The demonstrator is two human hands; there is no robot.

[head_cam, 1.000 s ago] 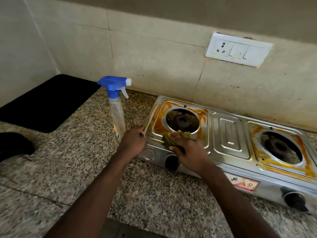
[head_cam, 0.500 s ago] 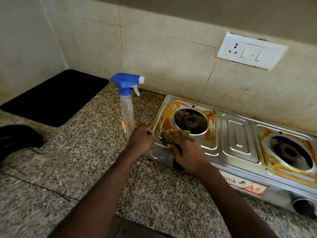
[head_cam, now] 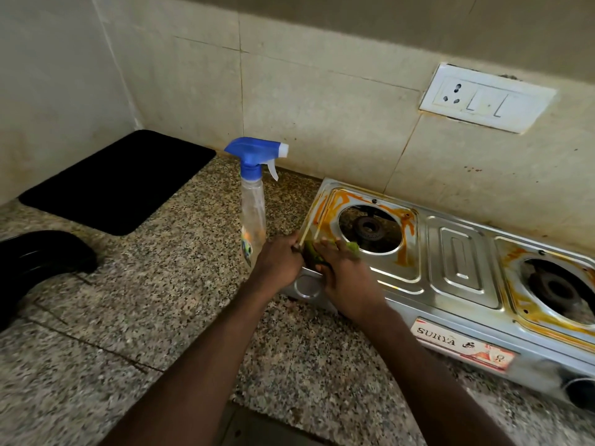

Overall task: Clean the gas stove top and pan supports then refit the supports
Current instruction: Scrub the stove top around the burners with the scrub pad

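A steel two-burner gas stove [head_cam: 460, 262] sits on the granite counter, with orange stains around both burner openings. The left burner [head_cam: 369, 228] and right burner [head_cam: 553, 289] are bare, with no pan supports on them. My right hand [head_cam: 346, 278] presses a green scrub pad [head_cam: 314, 252] onto the stove's front left corner. My left hand [head_cam: 280, 262] grips the stove's left edge beside it.
A clear spray bottle [head_cam: 252, 214] with a blue trigger head stands just left of the stove, close behind my left hand. A black mat [head_cam: 119, 181] lies at the back left. A black curved object [head_cam: 38, 262] sits at the left edge. A switch plate [head_cam: 486, 98] is on the wall.
My right hand has slid the scrub pad leftward along the front of the left burner toward the stove's corner. My left hand stays on the stove's edge. The view has shifted left.
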